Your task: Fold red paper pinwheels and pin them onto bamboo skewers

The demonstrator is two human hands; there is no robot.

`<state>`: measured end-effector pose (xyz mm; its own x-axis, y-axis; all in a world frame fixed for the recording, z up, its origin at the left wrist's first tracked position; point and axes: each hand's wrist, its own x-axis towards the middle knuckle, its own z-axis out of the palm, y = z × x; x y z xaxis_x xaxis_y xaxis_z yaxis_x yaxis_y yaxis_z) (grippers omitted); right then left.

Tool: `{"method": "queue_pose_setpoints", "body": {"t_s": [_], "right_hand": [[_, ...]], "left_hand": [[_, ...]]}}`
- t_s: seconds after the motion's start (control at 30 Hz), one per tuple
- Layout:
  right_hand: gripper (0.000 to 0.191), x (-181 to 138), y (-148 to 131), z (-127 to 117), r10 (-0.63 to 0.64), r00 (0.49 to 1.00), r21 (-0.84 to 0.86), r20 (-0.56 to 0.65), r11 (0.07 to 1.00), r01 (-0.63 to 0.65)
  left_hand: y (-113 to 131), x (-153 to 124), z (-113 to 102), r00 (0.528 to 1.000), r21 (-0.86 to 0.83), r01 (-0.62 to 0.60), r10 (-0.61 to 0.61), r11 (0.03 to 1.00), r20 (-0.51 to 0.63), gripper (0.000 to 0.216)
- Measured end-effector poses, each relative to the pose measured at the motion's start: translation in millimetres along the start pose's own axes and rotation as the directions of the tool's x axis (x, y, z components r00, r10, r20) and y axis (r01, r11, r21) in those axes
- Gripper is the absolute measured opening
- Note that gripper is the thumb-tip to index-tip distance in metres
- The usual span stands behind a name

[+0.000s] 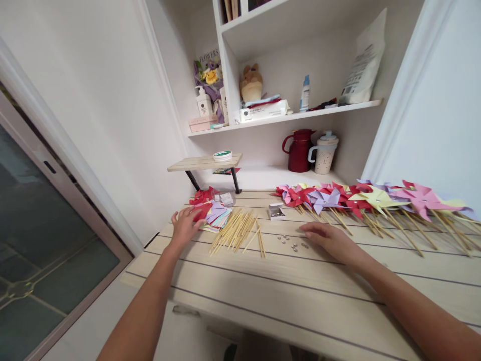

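My left hand [185, 224] rests with fingers spread on a stack of coloured paper squares [216, 214] at the table's left, touching a red sheet. Flat on the table, fingers stretched out, lies my right hand [330, 239], its fingertips beside several small metal pins [292, 244]. Between the hands lies a loose pile of thin wooden sticks [236, 230]. A small open white box [277, 212] stands just behind the pins. A row of finished paper pinwheels [361, 198] on sticks lies along the back right.
The light wooden table [285, 296] has its front edge near me. A small raised shelf [205, 163] with a tape roll stands at the back left. A red jug [299, 150] and a white jug [323, 152] stand behind. A glass door is at left.
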<state>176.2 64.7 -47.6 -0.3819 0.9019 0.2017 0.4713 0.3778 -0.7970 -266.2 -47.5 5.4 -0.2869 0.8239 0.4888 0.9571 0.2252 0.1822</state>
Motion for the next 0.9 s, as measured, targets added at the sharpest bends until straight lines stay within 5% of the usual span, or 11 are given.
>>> {"method": "queue_pose_setpoints", "body": {"t_s": [0.3, 0.63, 0.77, 0.9], "right_hand": [[0.025, -1.5, -4.9, 0.3, 0.000, 1.000, 0.022, 0.005, 1.000, 0.000], [0.029, -1.6, -6.8, 0.0, -0.010, 1.000, -0.004, 0.012, 1.000, 0.010], [0.028, -1.9, -5.5, -2.1, -0.001, 1.000, 0.011, 0.013, 1.000, 0.001], [0.028, -3.2, -7.6, -4.7, 0.002, 1.000, 0.000, 0.005, 1.000, -0.002]], "left_hand": [[5.5, 10.4, 10.1, 0.999, -0.073, 0.050, -0.051, 0.996, -0.010, 0.024], [18.2, 16.3, -4.7, 0.913, -0.264, 0.085, -0.181, 0.961, -0.366, 0.036], [29.2, 15.1, 0.9, 0.951, -0.328, -0.048, -0.057, 0.943, -0.304, 0.019], [25.0, 9.8, 1.3, 0.955, -0.350, -0.045, -0.062, 0.936, -0.289, 0.037]]}}
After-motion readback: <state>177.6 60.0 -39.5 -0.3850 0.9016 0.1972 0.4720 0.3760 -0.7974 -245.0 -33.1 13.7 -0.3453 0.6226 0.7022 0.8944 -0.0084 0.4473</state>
